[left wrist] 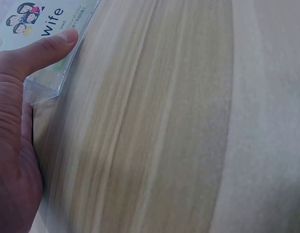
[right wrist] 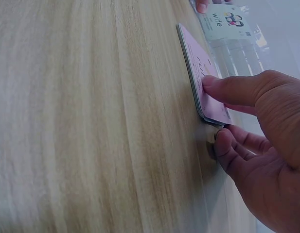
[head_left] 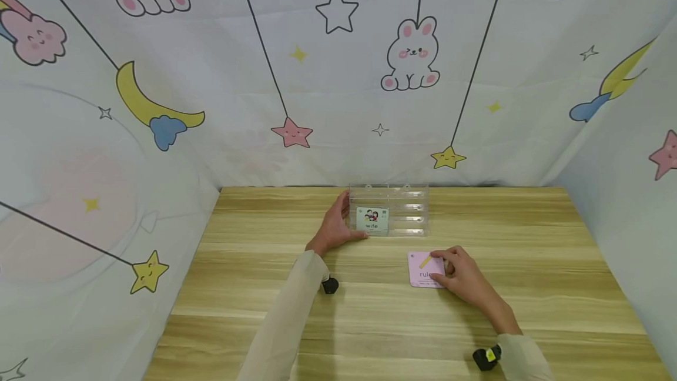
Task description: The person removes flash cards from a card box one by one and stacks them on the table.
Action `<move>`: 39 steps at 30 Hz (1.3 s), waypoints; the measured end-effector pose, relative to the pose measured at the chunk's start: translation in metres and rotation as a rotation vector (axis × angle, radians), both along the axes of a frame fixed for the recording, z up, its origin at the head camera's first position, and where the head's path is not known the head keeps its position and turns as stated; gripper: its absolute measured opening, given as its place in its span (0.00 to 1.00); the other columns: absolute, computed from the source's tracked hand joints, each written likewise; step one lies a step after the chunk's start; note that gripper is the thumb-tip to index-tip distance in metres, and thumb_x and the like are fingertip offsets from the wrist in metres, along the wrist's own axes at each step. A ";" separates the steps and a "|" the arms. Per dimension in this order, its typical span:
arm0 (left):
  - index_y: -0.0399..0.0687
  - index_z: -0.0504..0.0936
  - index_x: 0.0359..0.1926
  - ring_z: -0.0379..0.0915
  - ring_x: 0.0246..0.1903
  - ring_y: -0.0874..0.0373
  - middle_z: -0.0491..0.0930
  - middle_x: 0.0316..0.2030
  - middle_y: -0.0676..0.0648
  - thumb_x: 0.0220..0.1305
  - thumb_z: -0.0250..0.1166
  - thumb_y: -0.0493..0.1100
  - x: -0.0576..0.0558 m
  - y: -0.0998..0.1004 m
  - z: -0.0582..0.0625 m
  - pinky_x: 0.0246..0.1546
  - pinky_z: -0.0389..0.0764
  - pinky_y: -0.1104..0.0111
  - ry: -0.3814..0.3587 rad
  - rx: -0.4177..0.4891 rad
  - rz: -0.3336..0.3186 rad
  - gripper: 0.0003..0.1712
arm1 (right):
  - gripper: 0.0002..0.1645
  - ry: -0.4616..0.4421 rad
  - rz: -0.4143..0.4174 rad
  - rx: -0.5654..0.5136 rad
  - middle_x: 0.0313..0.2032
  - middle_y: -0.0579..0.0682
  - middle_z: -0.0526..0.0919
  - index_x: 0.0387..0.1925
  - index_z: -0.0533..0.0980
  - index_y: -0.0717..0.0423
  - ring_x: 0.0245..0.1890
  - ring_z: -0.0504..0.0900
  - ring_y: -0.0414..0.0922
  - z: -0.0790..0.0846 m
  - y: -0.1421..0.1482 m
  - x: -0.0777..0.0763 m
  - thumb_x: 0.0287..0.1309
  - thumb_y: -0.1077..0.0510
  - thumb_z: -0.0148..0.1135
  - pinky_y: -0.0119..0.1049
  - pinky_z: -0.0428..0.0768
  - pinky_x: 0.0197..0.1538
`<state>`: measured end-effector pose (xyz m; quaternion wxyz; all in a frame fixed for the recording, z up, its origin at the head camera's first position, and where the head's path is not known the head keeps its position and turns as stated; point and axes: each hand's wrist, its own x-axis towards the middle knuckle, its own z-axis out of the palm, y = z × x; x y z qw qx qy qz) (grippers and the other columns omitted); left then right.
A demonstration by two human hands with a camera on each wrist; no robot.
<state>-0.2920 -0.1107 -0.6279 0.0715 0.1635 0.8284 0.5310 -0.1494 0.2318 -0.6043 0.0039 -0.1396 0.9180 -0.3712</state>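
A clear plastic card holder (head_left: 408,214) stands at the back of the table, with a pale green "wife" flash card (head_left: 372,222) in its lower left part. My left hand (head_left: 334,229) grips the holder's left side, thumb across the lower front; in the left wrist view the thumb (left wrist: 47,52) lies over the card's lower edge. Nearer me, a small stack of flash cards (head_left: 419,280) lies with a pink "ruler" card on top. My right hand (head_left: 468,276) holds its right edge, thumb on the pink face in the right wrist view; other fingertips are partly hidden.
The wooden table (head_left: 233,287) meets a white printed cloth (head_left: 238,75) at the back and sides. Right of the "wife" card, the holder has several clear ledges. Black wrist cameras sit on both wrists.
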 end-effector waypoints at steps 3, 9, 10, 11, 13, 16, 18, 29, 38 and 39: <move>0.49 0.48 0.82 0.58 0.75 0.53 0.61 0.77 0.43 0.42 0.89 0.43 0.000 0.000 0.000 0.74 0.64 0.69 -0.001 -0.002 0.000 0.74 | 0.25 -0.004 0.000 0.012 0.42 0.55 0.74 0.55 0.82 0.63 0.31 0.68 0.41 0.001 0.000 0.000 0.55 0.63 0.79 0.30 0.68 0.31; 0.49 0.48 0.82 0.58 0.75 0.53 0.61 0.77 0.43 0.42 0.89 0.43 0.000 0.000 0.001 0.74 0.63 0.69 0.001 0.004 -0.005 0.74 | 0.25 -0.025 -0.002 0.026 0.44 0.57 0.75 0.55 0.83 0.62 0.31 0.68 0.42 0.003 -0.001 -0.001 0.56 0.62 0.79 0.31 0.68 0.32; 0.48 0.48 0.82 0.58 0.75 0.53 0.61 0.77 0.43 0.42 0.89 0.43 0.000 0.000 0.001 0.74 0.63 0.69 0.001 0.005 -0.005 0.74 | 0.25 -0.029 -0.002 0.027 0.44 0.57 0.75 0.55 0.83 0.62 0.31 0.68 0.42 0.004 -0.002 -0.001 0.56 0.61 0.79 0.31 0.68 0.31; 0.48 0.48 0.82 0.58 0.75 0.52 0.61 0.77 0.42 0.42 0.89 0.43 0.000 0.000 0.000 0.74 0.64 0.69 0.002 0.007 -0.007 0.74 | 0.25 -0.033 -0.003 0.032 0.44 0.57 0.75 0.55 0.83 0.62 0.31 0.68 0.42 0.004 -0.002 -0.001 0.56 0.61 0.79 0.31 0.67 0.31; 0.48 0.48 0.82 0.58 0.75 0.52 0.61 0.77 0.42 0.42 0.89 0.43 0.000 0.000 0.000 0.74 0.64 0.68 0.002 0.009 -0.008 0.75 | 0.25 -0.036 -0.002 0.040 0.44 0.57 0.75 0.55 0.83 0.63 0.31 0.68 0.42 0.005 -0.002 0.000 0.57 0.61 0.79 0.31 0.67 0.31; 0.48 0.48 0.82 0.58 0.75 0.52 0.61 0.77 0.42 0.42 0.89 0.43 0.000 -0.001 0.000 0.74 0.64 0.69 -0.001 0.011 -0.009 0.74 | 0.25 -0.042 0.001 0.050 0.45 0.58 0.75 0.55 0.82 0.63 0.31 0.67 0.42 0.007 -0.002 0.000 0.57 0.60 0.78 0.32 0.66 0.31; 0.48 0.48 0.82 0.58 0.75 0.52 0.61 0.77 0.42 0.41 0.89 0.43 0.000 -0.001 0.000 0.74 0.64 0.69 -0.001 0.010 -0.010 0.74 | 0.26 -0.043 0.003 0.050 0.44 0.58 0.74 0.56 0.82 0.64 0.31 0.67 0.42 0.008 -0.002 0.000 0.57 0.60 0.78 0.32 0.66 0.31; 0.48 0.48 0.82 0.58 0.75 0.51 0.60 0.77 0.41 0.43 0.89 0.43 0.000 -0.001 0.003 0.74 0.64 0.68 -0.002 -0.001 -0.003 0.74 | 0.29 0.011 0.017 0.027 0.48 0.59 0.77 0.62 0.78 0.63 0.32 0.71 0.44 0.017 -0.009 -0.014 0.63 0.57 0.75 0.35 0.70 0.35; 0.49 0.47 0.83 0.58 0.75 0.52 0.59 0.77 0.41 0.44 0.88 0.42 0.002 0.000 0.008 0.74 0.63 0.69 -0.036 -0.010 0.006 0.74 | 0.28 0.064 0.120 -0.054 0.57 0.58 0.78 0.63 0.77 0.61 0.37 0.78 0.43 0.029 -0.035 -0.040 0.65 0.57 0.73 0.37 0.82 0.38; 0.49 0.47 0.82 0.58 0.75 0.52 0.59 0.77 0.42 0.44 0.88 0.42 0.002 0.000 0.008 0.74 0.63 0.69 -0.035 -0.009 0.006 0.73 | 0.29 0.071 0.130 -0.064 0.58 0.57 0.78 0.63 0.77 0.61 0.38 0.78 0.43 0.030 -0.039 -0.043 0.65 0.57 0.73 0.36 0.83 0.37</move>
